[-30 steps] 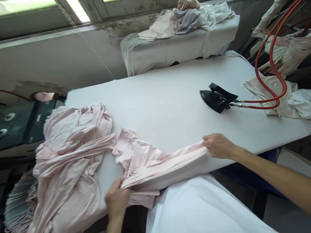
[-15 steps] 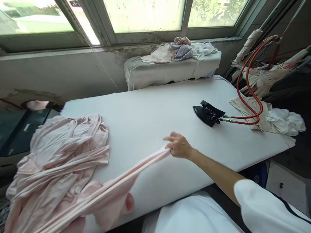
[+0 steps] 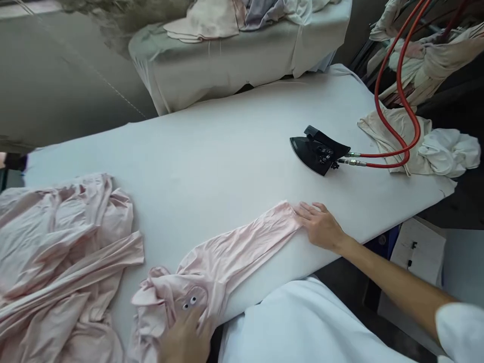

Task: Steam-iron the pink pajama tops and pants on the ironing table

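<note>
A pink garment lies along the near side of the white padded table, one sleeve stretched toward the right and wrinkled. A round patch with two cartoon eyes shows on its body. My right hand rests at the sleeve's end with fingers extended and touching the cloth. Over the garment's body, just below the eyes, is my left hand; it is blurred and its fingers cannot be made out clearly. A black iron sits on the table beyond my right hand.
A heap of pink garments covers the table's left end. Red hoses run from the iron up to the right. Cream and white cloths lie at the right end. Behind stands a cloth-covered padded board with garments on it.
The pink sleeve, held stretched in the air by my right hand, now lies on the table. My right hand has moved right and down; my left hand has come into view.
</note>
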Tool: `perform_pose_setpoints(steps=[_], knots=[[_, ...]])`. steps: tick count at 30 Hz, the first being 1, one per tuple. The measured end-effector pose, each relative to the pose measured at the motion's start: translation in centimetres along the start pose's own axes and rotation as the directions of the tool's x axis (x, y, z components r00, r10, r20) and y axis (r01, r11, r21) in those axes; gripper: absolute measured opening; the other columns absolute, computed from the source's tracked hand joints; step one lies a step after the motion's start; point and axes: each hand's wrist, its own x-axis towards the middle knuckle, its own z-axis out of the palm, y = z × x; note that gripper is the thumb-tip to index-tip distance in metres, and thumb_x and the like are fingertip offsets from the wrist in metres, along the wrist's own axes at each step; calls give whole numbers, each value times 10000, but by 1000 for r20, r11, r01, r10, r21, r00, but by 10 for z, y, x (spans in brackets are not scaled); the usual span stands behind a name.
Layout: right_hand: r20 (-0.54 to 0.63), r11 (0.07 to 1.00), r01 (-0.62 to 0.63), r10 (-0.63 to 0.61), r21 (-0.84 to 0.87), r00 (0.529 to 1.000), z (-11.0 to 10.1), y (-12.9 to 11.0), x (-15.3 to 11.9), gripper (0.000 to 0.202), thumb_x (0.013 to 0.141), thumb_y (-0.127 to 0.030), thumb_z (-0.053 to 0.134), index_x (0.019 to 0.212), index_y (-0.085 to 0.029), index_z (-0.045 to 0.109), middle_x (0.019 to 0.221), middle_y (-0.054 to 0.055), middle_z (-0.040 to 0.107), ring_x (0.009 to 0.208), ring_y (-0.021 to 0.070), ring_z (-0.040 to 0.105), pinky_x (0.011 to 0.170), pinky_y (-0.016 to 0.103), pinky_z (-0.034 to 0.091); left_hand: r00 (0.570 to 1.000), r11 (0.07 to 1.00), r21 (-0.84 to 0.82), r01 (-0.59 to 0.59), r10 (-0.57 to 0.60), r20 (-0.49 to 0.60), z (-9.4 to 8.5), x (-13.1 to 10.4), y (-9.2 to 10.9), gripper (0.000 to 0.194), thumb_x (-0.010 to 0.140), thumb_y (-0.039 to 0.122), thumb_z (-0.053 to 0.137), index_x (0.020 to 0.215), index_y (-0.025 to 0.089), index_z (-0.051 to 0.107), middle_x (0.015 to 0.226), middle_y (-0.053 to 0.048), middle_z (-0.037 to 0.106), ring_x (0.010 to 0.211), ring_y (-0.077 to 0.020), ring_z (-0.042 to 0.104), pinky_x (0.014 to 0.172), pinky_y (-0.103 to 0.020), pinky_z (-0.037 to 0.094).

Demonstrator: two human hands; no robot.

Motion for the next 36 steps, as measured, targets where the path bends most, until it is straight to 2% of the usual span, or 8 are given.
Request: perform_pose_setpoints(steps=[4,6,9,15,19,25,33,36], knots=[[38,996,45,-48,74,998,-9,-13,23,431,934,-211,477,1359,-214,549,1414,86,524,1372,240,405,1101,432,271,924,924,-31,-380,381,25,38,104,93,352,948,312,469,1261,285,628,1280,-77,650,1245,-232,554,1038,-385,411],[13,988,97,-100,122,995,-22,19,51,366,942,-301,523,1290,-217,598,1334,85,596,1302,237,479,1090,422,285,850,852,34,-523,518,98,61,152,138,512,925,438,516,1413,285,491,1467,-82,494,1416,-276,359,1120,-472,303],[-147,951,-291,304,107,941,-52,107,107,487,915,-416,599,1310,-131,584,1346,169,564,1287,298,463,1084,466,279,753,767,11,-642,628,199,77,192,170,681,871,568,551,1463,259,416,1571,-81,334,1486,-295,188,1134,-498,261],[270,752,-627,572,204,774,-88,216,160,544,961,-548,427,1295,-143,571,834,67,685,633,128,610,658,283,447,983,997,68,-40,51,-176,28,161,54,397,933,385,486,1252,169,583,1336,-182,539,1262,-291,479,1052,-436,349],[353,802,-583,512,129,783,-94,157,128,519,813,-696,576,867,-185,647,533,7,533,476,136,477,518,273,326,938,936,98,337,-326,-117,6,114,-26,350,843,509,545,941,198,674,1004,-117,615,996,-290,557,912,-431,402],[498,977,-203,142,71,856,-73,17,67,545,867,-722,438,813,-199,582,618,55,609,543,188,545,516,282,246,956,956,69,286,-280,-91,3,109,-14,333,885,437,434,806,186,638,843,-90,660,877,-266,580,829,-393,362],[247,653,-702,758,-285,604,-66,17,70,660,868,-762,340,842,-176,641,769,165,679,703,305,642,536,317,359,868,753,-511,416,-496,-25,-16,91,-18,315,814,504,543,760,209,640,574,42,530,591,-131,488,579,-223,364],[361,793,-523,609,-313,706,-75,-40,83,641,845,-774,395,864,-180,635,712,152,670,697,321,651,543,325,352,872,683,-622,384,-490,0,-24,88,-18,316,789,488,590,733,191,684,640,30,594,659,-132,518,604,-212,378]])
